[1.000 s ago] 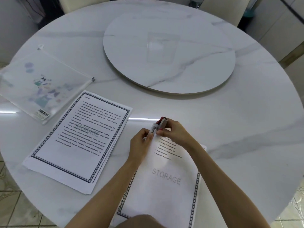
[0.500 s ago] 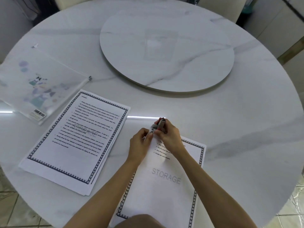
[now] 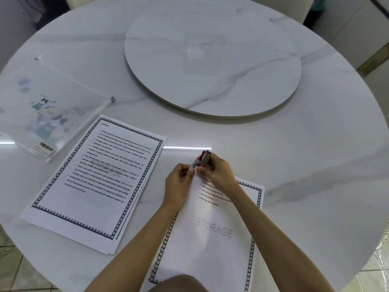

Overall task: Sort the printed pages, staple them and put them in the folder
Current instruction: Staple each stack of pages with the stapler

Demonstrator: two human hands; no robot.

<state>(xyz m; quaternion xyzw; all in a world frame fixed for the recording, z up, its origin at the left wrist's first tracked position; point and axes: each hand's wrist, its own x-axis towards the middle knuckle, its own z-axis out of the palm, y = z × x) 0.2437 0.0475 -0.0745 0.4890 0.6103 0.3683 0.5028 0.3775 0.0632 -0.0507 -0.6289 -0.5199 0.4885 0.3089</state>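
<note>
A set of printed pages [image 3: 212, 232] marked STORAGE lies in front of me at the table's near edge. My right hand [image 3: 217, 172] grips a small stapler [image 3: 203, 158] at the top left corner of that set. My left hand [image 3: 179, 182] pinches the same corner right beside the stapler. A second stack of bordered pages [image 3: 99, 180] lies to the left, slightly fanned. A clear zip folder [image 3: 40, 110] with cartoon prints sits at the far left.
The round white marble table [image 3: 315, 165] carries a raised turntable [image 3: 212, 66] in its middle. Chair backs stand beyond the far rim. Tiled floor shows past the table's near edges.
Both hands stay on the top corner of the near pages with the stapler. My view has shifted slightly; nothing on the table has moved.
</note>
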